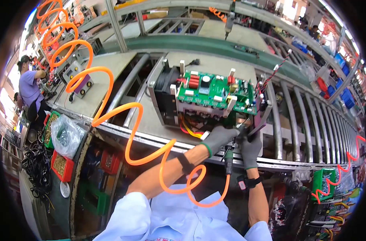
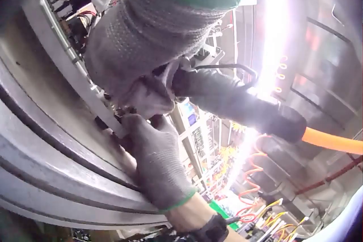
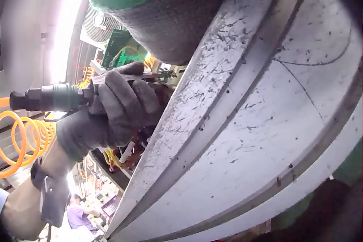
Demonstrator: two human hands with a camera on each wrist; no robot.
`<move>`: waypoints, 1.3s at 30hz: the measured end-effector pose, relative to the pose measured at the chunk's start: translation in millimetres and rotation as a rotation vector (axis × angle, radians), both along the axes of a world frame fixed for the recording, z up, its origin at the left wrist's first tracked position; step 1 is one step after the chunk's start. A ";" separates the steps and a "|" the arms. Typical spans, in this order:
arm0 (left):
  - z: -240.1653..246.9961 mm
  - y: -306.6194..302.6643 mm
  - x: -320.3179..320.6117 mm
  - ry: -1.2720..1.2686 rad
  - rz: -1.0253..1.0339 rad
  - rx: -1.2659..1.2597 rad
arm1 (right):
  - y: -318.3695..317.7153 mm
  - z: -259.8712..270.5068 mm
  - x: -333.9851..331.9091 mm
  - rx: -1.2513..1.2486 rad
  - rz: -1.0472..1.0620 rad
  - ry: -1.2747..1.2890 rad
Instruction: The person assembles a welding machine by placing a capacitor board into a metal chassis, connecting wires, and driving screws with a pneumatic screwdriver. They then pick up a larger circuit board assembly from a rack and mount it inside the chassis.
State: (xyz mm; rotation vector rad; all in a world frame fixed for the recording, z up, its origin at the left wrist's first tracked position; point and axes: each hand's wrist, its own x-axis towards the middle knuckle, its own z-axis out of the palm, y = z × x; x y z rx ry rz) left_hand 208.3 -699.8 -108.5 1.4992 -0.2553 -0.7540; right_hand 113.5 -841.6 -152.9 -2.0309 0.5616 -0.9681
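Observation:
My gloved left hand (image 1: 220, 138) grips an air screwdriver (image 1: 229, 158), its fingers wrapped round the dark body in the right wrist view (image 3: 57, 99). An orange hose runs from the tool's end. Close beside it, my gloved right hand (image 1: 251, 150) holds the lower front corner of a grey end panel (image 1: 263, 118), with its fingertips mostly hidden. The panel stands upright at the right end of an electronic unit topped by a green circuit board (image 1: 215, 94). The screwdriver's tip is hidden between the hands. Red and yellow wires (image 1: 191, 130) hang under the board, near the left hand.
The unit sits on a board over a roller conveyor (image 1: 299, 124). A coiled orange hose (image 1: 134, 120) crosses in front of the left arm. Bins of screws (image 1: 61, 165) stand at left, a green bin (image 1: 323, 182) at right. Another person (image 1: 30, 84) is at far left.

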 end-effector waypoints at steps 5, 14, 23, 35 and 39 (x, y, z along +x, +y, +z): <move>36.0 58.1 -31.3 0.162 -0.157 -0.085 | 5.0 6.9 -0.3 0.062 -0.009 0.025; 82.8 291.1 -68.7 0.674 -0.102 0.056 | -15.8 -5.8 -9.9 -0.088 -0.046 0.183; 3.4 433.6 -17.0 1.019 0.558 -0.494 | -80.2 4.5 -45.8 -0.359 -0.078 0.261; -17.7 523.5 102.8 1.046 0.658 -0.808 | -386.1 -52.4 -237.9 -0.529 -0.502 0.610; -13.7 516.1 117.9 1.016 0.650 -0.964 | -317.7 -31.8 -279.3 -0.599 -0.587 0.672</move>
